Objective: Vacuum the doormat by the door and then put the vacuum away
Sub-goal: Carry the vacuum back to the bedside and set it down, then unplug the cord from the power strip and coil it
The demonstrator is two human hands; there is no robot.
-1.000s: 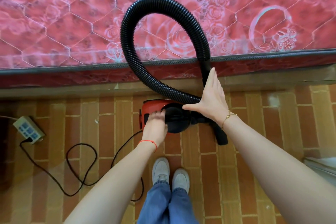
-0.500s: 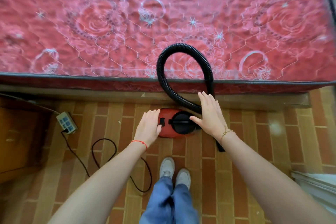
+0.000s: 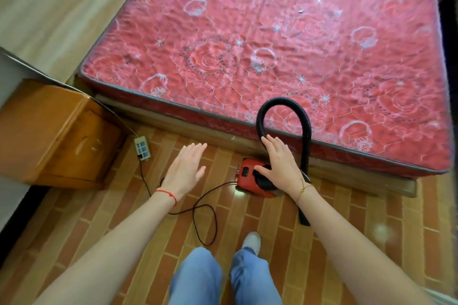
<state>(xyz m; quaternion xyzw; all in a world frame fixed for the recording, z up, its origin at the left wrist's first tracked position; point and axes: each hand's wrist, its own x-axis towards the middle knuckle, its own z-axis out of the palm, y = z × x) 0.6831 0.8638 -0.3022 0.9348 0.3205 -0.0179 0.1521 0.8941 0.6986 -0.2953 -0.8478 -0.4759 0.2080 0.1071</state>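
Vacuum: small red vacuum cleaner with a black top sits on the brown brick-pattern floor, right beside the near edge of the bed.
Hose: ribbed black hose loops up from the vacuum over the near edge of the red flowery mattress and comes back down to the floor.
Right hand: fingers straight and flat above the top of the vacuum, holding nothing; whether it touches I cannot tell.
Left hand: fingers spread wide in the air above the floor, left of the vacuum, holding nothing.
Cord: thin black cord curls over the floor from the vacuum.
Power strip: white power strip lies on the floor by the orange wooden bedside cabinet.
Feet: blue jeans and a white shoe stand at the near part of the floor.
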